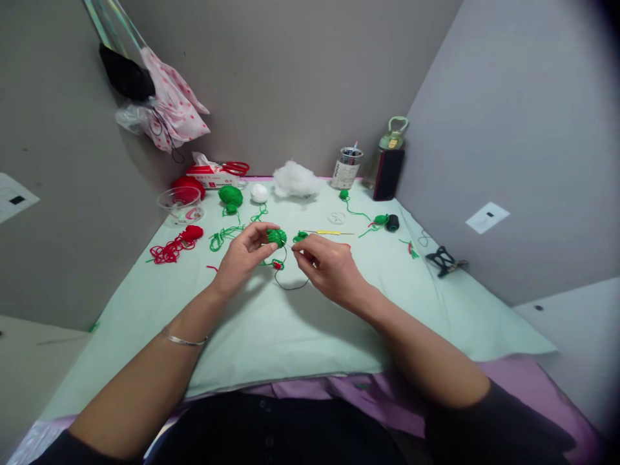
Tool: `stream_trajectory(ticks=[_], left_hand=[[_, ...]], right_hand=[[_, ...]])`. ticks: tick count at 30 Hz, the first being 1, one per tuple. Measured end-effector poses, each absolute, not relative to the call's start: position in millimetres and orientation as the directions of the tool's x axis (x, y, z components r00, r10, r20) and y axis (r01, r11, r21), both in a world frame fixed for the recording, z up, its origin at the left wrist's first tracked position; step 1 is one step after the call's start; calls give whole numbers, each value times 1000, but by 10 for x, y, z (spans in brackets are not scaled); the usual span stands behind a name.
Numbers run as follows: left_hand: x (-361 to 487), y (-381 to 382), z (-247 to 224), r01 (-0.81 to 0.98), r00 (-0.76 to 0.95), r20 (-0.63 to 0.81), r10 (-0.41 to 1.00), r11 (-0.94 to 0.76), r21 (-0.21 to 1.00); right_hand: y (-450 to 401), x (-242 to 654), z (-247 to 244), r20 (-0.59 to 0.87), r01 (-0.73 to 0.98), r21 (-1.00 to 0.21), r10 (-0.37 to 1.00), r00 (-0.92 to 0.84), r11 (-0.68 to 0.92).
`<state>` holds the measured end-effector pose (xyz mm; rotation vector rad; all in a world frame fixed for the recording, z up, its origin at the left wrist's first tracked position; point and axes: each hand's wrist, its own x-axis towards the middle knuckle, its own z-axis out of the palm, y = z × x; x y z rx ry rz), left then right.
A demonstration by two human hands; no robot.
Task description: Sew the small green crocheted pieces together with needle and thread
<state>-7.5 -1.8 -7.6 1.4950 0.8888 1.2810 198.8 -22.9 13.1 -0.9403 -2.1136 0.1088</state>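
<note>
My left hand (245, 252) is closed round a small green crocheted piece (276, 237), held a little above the cloth-covered table. Close by on the right, my right hand (327, 261) pinches what looks like a thin needle (289, 247) against the piece's edge; its tip is too small to make out. A dark thread (290, 288) hangs in a loop between the two hands. Below the green piece lies a small red-and-green yarn bit (278, 264). Another green piece (300, 236) sits just behind my right fingers, beside a yellow-handled crochet hook (329, 232).
Red yarn (172, 250) and green yarn (230, 196) lie to the left. White stuffing (294, 179), a tissue box (213, 175) with red scissors (235, 168), a pen cup (347, 169) and a phone (389, 174) line the back. A black thread spool (392, 223) stands right.
</note>
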Motion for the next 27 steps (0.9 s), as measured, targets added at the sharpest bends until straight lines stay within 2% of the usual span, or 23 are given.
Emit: stream_trajectory(ticks=[6, 27], left_hand=[[-68, -22, -88, -108, 201, 286, 937, -269, 957], [-78, -16, -101, -120, 219, 275, 936, -254, 960]], right_hand=[[-237, 2003, 153, 656, 597, -365, 652, -379, 714], [-234, 1988, 131, 661, 567, -336, 617, -427, 752]])
